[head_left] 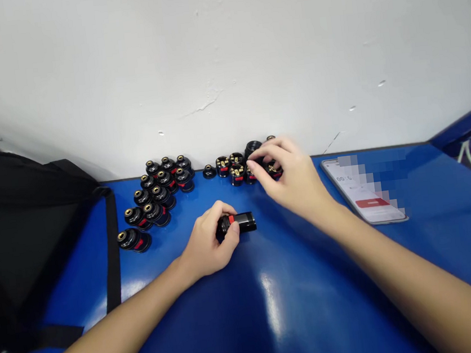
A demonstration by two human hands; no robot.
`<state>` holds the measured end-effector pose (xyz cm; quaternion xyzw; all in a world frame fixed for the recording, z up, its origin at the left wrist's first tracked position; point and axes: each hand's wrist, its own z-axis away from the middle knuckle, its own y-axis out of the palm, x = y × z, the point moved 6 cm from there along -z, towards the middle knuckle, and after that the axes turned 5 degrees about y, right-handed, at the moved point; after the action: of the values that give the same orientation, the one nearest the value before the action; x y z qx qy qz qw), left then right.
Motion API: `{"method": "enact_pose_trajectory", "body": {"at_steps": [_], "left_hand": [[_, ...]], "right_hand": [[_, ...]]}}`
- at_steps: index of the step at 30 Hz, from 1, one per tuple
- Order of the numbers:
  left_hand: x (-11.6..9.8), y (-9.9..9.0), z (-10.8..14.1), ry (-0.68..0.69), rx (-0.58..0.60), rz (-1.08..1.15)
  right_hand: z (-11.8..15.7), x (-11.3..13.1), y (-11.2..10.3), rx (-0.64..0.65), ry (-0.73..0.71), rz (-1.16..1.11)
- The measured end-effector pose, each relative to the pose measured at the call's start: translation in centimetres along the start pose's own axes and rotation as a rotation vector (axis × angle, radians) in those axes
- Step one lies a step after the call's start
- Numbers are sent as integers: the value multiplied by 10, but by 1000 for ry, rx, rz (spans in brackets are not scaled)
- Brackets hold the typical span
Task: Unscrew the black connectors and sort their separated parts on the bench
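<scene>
My left hand (209,244) grips a black cylindrical part with a red band (243,221), lying sideways on the blue table (275,296). My right hand (293,178) reaches to the back of the table, its fingertips on a small black part (253,148) in a loose cluster of black, red and brass parts (234,168) against the wall. Whether the fingers have closed on it is unclear.
Several assembled black parts with brass tops (155,200) stand in rows at the back left. A black bag (25,234) lies at the left. A phone (362,190) with a lit screen lies at the right. A white wall (222,59) rises behind the table.
</scene>
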<state>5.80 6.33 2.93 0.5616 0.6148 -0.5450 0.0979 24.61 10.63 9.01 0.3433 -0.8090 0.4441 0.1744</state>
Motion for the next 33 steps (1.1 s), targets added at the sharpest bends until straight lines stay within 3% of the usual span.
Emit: {"method": "enact_pose_trajectory", "body": {"at_steps": [3,5,7,19,33], "left_hand": [[-2,0,-1,12,-5,0],[-2,1,-2,21,1,4],[-3,2,-3,28,11,1],[-2,6,-1,47,63,7],[6,12,3,69,98,121]], "right_hand": [[30,10,8,231,227,-142],[55,11,22,470,366,-186],[73,10,30,568,433,-216],[92,-9,41,568,438,-431],[91,-11,43,634,410,-470]]}}
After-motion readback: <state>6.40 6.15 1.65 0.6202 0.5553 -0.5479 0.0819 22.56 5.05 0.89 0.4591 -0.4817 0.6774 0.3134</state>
